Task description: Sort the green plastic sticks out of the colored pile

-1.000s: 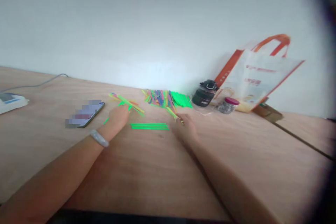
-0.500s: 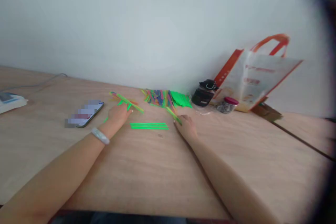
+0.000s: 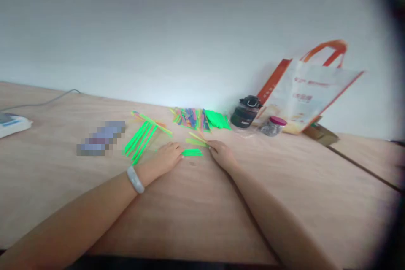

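Note:
My left hand (image 3: 171, 155) lies over the left end of a short row of green sticks (image 3: 193, 152), with its fingers and thumb closed around them. Their other ends stick out to the right. Just beyond, my right hand (image 3: 222, 154) pinches thin yellow sticks (image 3: 196, 141), blurred by motion, which point left above the green row. To the left of my hands, several green sticks (image 3: 141, 139) lie slanted side by side. Their upper ends meet a crossing yellow-green stick (image 3: 158, 125), with orange ones partly under it.
Near the wall lie a pile of multicoloured sticks (image 3: 191, 118) and a bright green bundle (image 3: 218, 119). A dark bottle (image 3: 244, 113), a jar with a red lid (image 3: 274, 126), a carrier bag (image 3: 311, 93) and a cardboard box (image 3: 322, 135) stand right. A blurred-out phone (image 3: 103, 138) lies left.
My left hand has moved right, from the slanted green sticks to the green row, uncovering the slanted ones. The yellow sticks in my right hand have swung to point further left.

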The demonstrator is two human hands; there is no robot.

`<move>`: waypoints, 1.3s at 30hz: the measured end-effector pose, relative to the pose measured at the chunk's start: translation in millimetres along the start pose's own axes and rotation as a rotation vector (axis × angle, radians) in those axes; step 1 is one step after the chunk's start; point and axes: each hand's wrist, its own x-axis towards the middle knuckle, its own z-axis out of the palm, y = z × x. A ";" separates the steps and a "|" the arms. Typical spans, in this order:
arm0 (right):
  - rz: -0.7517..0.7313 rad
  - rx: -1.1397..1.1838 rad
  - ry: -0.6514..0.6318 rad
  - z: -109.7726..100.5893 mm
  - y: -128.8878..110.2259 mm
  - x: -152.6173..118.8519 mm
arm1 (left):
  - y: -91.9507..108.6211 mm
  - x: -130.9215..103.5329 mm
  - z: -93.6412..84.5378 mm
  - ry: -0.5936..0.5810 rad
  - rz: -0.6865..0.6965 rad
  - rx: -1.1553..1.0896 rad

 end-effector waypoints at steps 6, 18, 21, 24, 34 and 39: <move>0.110 -0.107 -0.006 -6.7 -8.5 0.4 | -1.8 -3.2 1.8 0.029 0.009 0.001; 0.089 -0.033 0.092 -3.1 -17.9 -0.5 | 5.0 -0.5 -1.0 0.029 0.005 -0.020; 0.120 0.088 0.149 -0.6 -24.6 -0.8 | 7.1 0.2 0.2 0.072 0.011 -0.062; 0.170 0.195 0.174 0.2 -31.8 0.0 | 9.0 2.2 5.4 0.088 0.054 -0.094; 0.245 0.521 0.119 -3.0 -54.5 -3.2 | 12.4 4.0 2.9 0.190 -0.004 -0.158; 0.329 0.700 0.054 -2.4 -65.2 -6.9 | 12.6 2.1 -1.6 0.185 -0.023 -0.243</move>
